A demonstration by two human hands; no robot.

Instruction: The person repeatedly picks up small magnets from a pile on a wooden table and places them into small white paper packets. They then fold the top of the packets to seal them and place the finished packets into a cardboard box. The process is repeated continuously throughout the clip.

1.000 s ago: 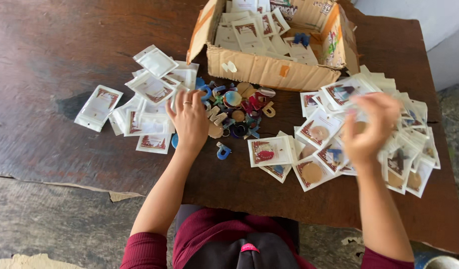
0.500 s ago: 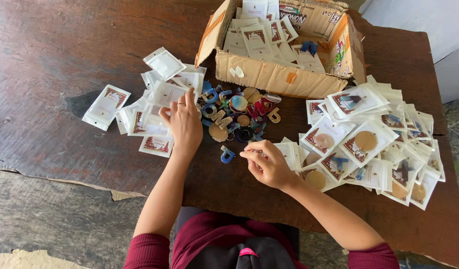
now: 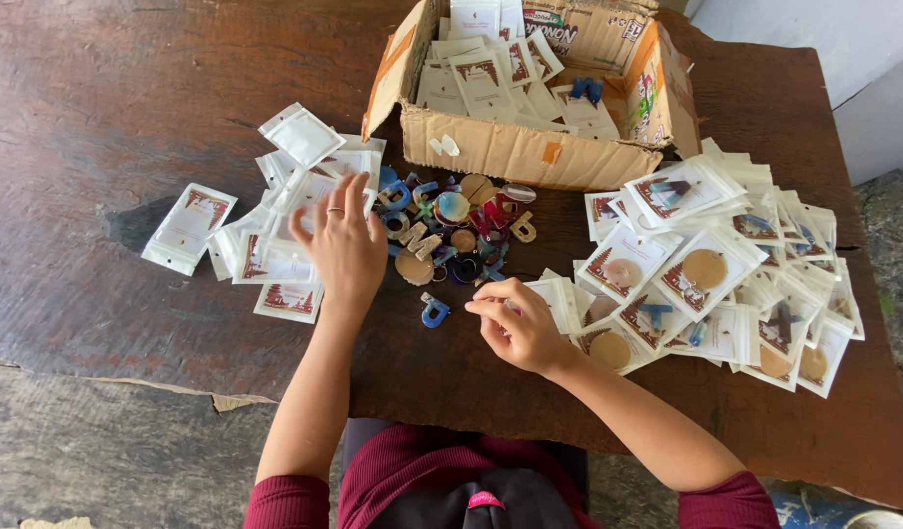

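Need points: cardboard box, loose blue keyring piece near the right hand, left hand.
cardboard box (image 3: 510,155), head view, on its front wall.
blue keyring piece (image 3: 434,312), head view, on its body, lying alone on the table.
left hand (image 3: 345,247), head view, on the back of the hand, over the empty packets.

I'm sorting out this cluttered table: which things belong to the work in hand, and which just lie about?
In hand:
left hand on empty packets
right hand beside loose charms

Lying about:
filled packets
cardboard box
table

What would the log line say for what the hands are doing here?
left hand: flat on empty packets | right hand: fingertips pinched, beside blue charm | charm pile: between hands | cardboard box: open
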